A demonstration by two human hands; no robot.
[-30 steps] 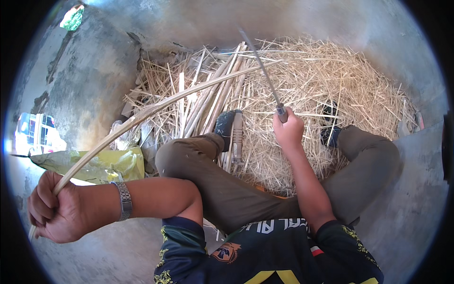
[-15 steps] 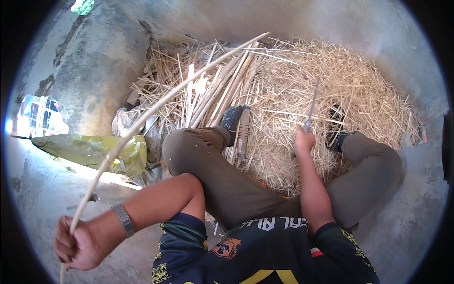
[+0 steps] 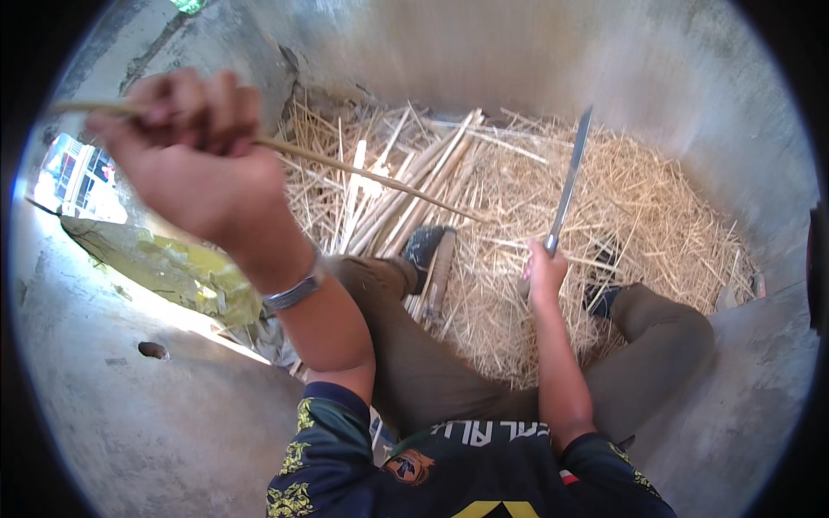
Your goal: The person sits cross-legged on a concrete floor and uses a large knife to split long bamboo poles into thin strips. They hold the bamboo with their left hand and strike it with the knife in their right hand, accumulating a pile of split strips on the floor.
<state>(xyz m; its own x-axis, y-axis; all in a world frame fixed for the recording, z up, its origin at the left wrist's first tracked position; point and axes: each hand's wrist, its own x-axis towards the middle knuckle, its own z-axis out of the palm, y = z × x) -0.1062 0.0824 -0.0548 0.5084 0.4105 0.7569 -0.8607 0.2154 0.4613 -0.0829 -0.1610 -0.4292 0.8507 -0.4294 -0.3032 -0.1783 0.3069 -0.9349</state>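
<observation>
Left hand (image 3: 203, 164), high at left, clenched round pale strip (image 3: 345, 165), which slants down over straw (image 3: 665, 229); right hand (image 3: 546, 272) grasps knife (image 3: 571, 180), pointing far, we judge, to clear legs (image 3: 432, 363).

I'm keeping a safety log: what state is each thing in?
Long-bladed knife: unsheathed, held
Bamboo-like strip: held, nearly straight
Left hand: closed on strip
Right hand: closed on knife
Wristwatch: worn
Split sticks: lying loosely together
Shavings: loosely heaped
Yellow sheet: crumpled

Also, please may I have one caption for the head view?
Left hand grips a long strip; right hand holds a knife over a straw-like heap.
</observation>
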